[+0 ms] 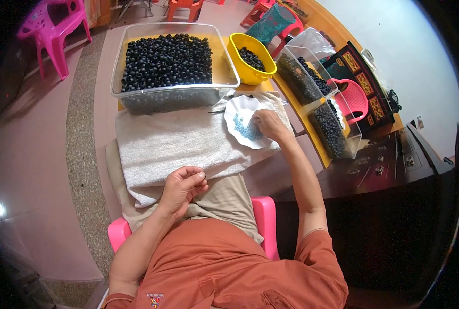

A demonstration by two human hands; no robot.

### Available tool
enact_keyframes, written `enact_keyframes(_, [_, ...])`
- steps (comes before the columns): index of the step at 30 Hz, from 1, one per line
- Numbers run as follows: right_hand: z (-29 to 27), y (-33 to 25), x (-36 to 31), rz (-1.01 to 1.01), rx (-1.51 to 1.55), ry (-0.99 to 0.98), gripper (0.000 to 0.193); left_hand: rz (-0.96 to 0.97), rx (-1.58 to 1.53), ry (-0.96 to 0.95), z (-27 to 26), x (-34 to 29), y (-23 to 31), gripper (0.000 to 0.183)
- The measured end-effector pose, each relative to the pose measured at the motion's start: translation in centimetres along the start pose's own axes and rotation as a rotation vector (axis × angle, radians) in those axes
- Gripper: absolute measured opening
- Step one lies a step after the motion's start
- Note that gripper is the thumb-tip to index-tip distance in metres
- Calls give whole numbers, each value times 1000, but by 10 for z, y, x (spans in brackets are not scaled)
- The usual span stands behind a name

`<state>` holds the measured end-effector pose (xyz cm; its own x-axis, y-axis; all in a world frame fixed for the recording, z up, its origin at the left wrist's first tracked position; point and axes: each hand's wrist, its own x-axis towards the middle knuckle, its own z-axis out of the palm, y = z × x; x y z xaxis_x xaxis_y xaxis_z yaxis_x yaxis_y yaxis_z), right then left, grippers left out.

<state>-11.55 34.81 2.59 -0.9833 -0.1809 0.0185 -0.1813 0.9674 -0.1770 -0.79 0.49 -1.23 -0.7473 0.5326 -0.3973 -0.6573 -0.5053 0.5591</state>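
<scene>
My left hand [184, 189] is closed above my lap at the near edge of a white towel [172, 139]. Its thumb and forefinger pinch a small dark piece that looks like a black bead, mostly covered by the fingers. My right hand [271, 125] reaches over the right side of a white scalloped dish [233, 109], fingers bent together and pointing down. Tiny pale-blue pieces [246, 129] lie in the dish beside those fingertips. Whatever the right fingers pinch is hidden. A thin dark tool [217, 111] rests at the dish's left edge.
Beyond the towel stands a clear plastic bin [175, 91] of black beads [167, 62]. A yellow basin [257, 77] with more beads is right of it. Clear containers [350, 149] of dark beads line the right side. Pink chairs [59, 38] stand farther off.
</scene>
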Motion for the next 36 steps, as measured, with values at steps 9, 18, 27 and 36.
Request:
enact_keyframes(9, [-10, -9, 2, 12, -78, -82, 18, 10, -6, -13, -2, 0, -1, 11])
enact_keyframes(18, [0, 0, 1, 45, 91, 76, 13, 6, -21, -17, -2, 0, -2, 11])
enact_keyframes(27, [4, 3, -6, 164, 503, 222, 13, 23, -29, -41, -1, 0, -6, 11])
enact_keyframes(36, [12, 3, -20, 89, 904, 329, 12, 25, -1, -90, 2, 2, -6, 15])
